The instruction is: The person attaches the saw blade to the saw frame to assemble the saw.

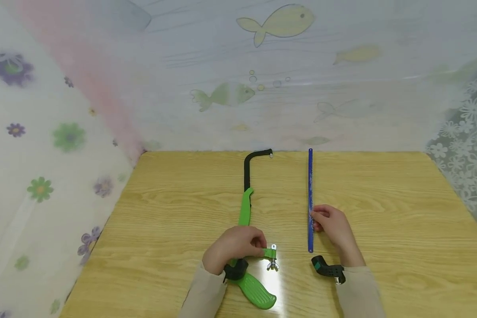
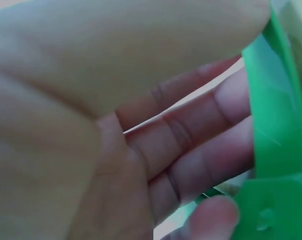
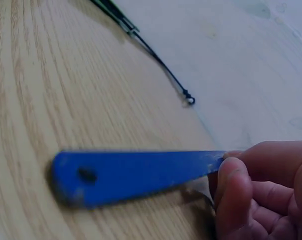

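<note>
A hacksaw frame with a green handle point(image 1: 257, 291) and a black bent bar point(image 1: 247, 172) lies lengthwise on the table. The left hand point(image 1: 236, 247) grips its green part; in the left wrist view the fingers point(image 2: 206, 135) lie against the green frame point(image 2: 278, 110). A silver wing nut point(image 1: 273, 265) and a small metal tab point(image 1: 274, 247) show just right of that hand. To the right, the right hand point(image 1: 334, 225) pinches a thin blue blade point(image 1: 310, 185) between thumb and fingers; the right wrist view shows the blade's point(image 3: 131, 175) rounded end with a hole.
The wood-grain table point(image 1: 401, 212) meets a pale curtain with fish prints point(image 1: 288, 20) at its back edge. A flower-patterned sheet point(image 1: 39, 190) hangs at the left, and white flower shapes point(image 1: 475, 106) show at the right. Each wrist wears a black camera mount point(image 1: 327, 269).
</note>
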Demonstrator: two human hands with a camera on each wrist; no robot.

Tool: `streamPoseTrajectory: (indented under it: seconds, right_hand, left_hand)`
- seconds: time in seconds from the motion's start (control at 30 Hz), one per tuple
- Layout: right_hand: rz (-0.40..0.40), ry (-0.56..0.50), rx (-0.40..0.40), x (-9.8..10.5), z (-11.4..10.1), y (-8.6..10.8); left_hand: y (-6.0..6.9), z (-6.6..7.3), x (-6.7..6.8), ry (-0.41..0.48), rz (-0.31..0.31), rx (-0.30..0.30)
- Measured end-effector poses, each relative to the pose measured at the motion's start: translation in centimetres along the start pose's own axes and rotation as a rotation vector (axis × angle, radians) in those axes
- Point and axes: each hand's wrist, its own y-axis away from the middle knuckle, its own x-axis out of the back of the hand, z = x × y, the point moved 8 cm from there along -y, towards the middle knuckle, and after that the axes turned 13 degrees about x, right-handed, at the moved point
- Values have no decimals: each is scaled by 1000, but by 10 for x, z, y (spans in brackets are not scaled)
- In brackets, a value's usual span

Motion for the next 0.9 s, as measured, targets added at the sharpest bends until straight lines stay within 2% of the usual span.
streamPoseTrajectory:
  seconds: [0.2, 0.37, 0.63, 0.9]
  right_hand:
    - [28, -88, -20, -4, 4, -3]
    - [33, -54, -16, -4, 4, -4]
    - [68, -44, -13, -4, 4, -12]
    - [50, -56, -28, -9, -1, -20]
  left_hand:
    - [3, -3, -2, 28, 22, -10]
    - [4, -3, -3, 39, 49, -31]
    - [3, -4, -4, 19, 56, -1]
    - [2, -5, 0, 39, 46, 11]
